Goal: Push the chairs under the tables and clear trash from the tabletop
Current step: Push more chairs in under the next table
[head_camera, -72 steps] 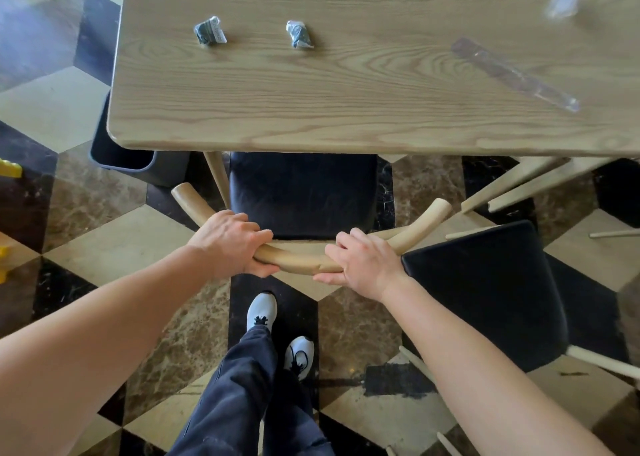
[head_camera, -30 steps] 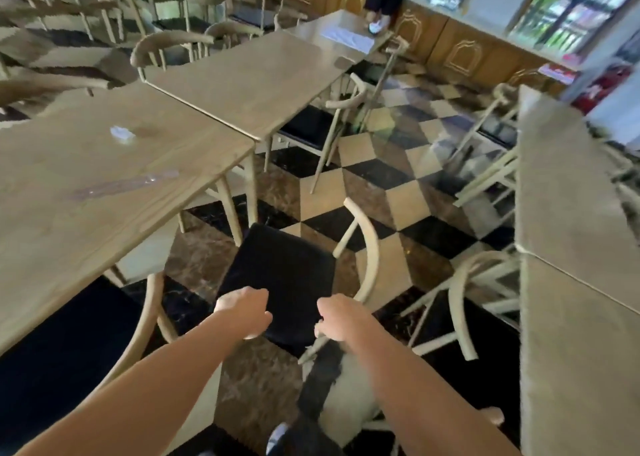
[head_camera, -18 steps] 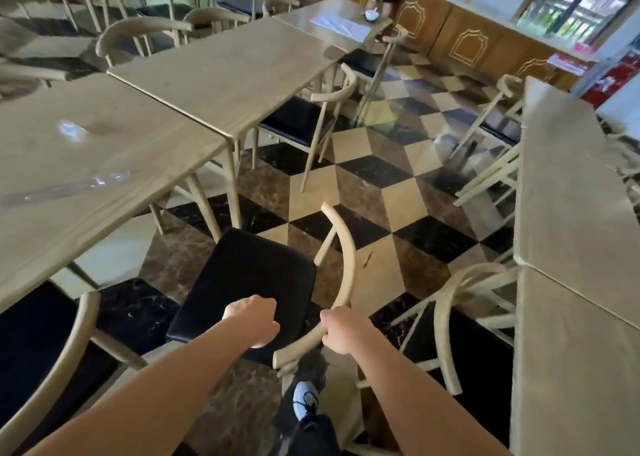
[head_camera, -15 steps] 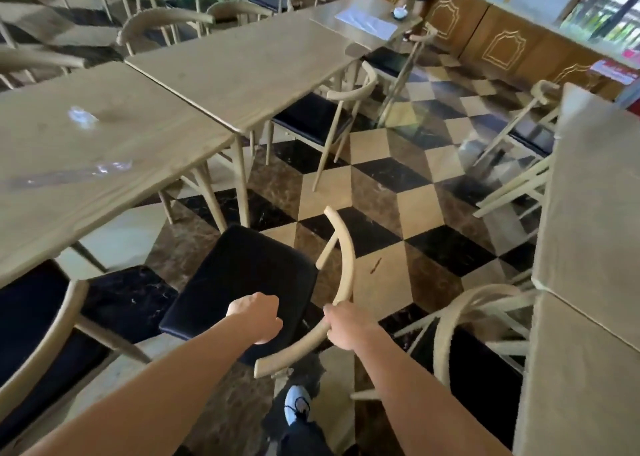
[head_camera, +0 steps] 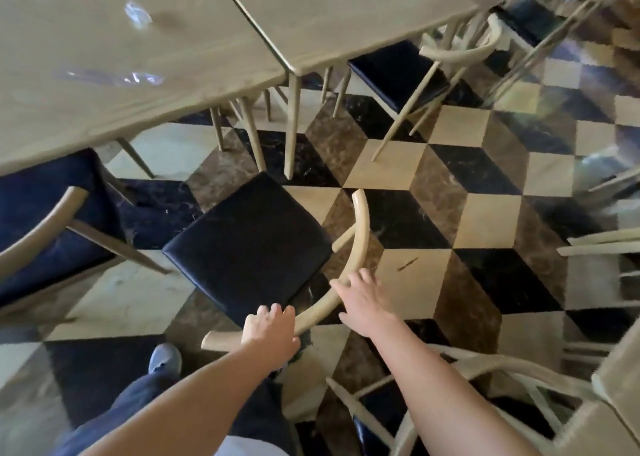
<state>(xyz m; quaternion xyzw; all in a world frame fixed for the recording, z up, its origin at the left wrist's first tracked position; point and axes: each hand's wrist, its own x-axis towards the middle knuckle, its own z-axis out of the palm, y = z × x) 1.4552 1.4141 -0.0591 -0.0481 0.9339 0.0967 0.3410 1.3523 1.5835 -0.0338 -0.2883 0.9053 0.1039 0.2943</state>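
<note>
A chair with a black seat (head_camera: 249,244) and a curved pale wooden backrest (head_camera: 360,234) stands angled on the floor, just off the corner of the wooden table (head_camera: 69,116). My left hand (head_camera: 268,331) lies over the near end of the backrest, with its fingers curled over the rail. My right hand (head_camera: 363,296) touches the rail further along, fingers spread and nearly straight. On the tabletop lie a long clear plastic wrapper (head_camera: 114,76) and a crumpled clear scrap (head_camera: 138,11).
A second black-seated chair (head_camera: 38,206) sits partly under the table at left. A second table (head_camera: 346,12) adjoins it, with a chair (head_camera: 398,68) pulled out beside it. Close behind me are another chair (head_camera: 467,379) and a table's edge (head_camera: 616,386).
The view has tilted down onto the chair. My right hand has gone from a closed grip on the rail to spread fingers. My left hand has come down onto the rail's near end.
</note>
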